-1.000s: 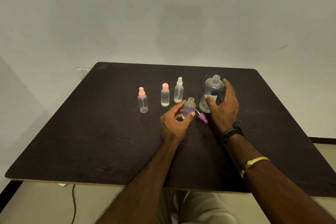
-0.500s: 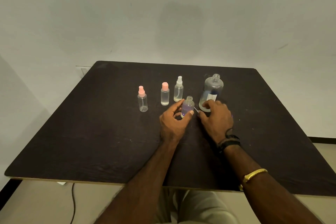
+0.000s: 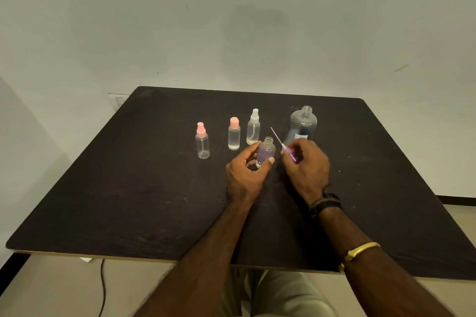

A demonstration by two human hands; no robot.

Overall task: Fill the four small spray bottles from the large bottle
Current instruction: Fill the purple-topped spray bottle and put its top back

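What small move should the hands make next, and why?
Probably guide the dip tube of the purple spray cap into the open small bottle: the right hand pinches the cap with its tube beside the uncapped neck, and the left hand holds that bottle.

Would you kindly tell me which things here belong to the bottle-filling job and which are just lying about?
Job: large bottle, uncapped; open small bottle, held by the left hand; purple spray top, pinched by the right hand; pink-topped spray bottle; pink-capped bottle; white-topped spray bottle.

Lying about: black cable on the floor; wall plate behind the table.
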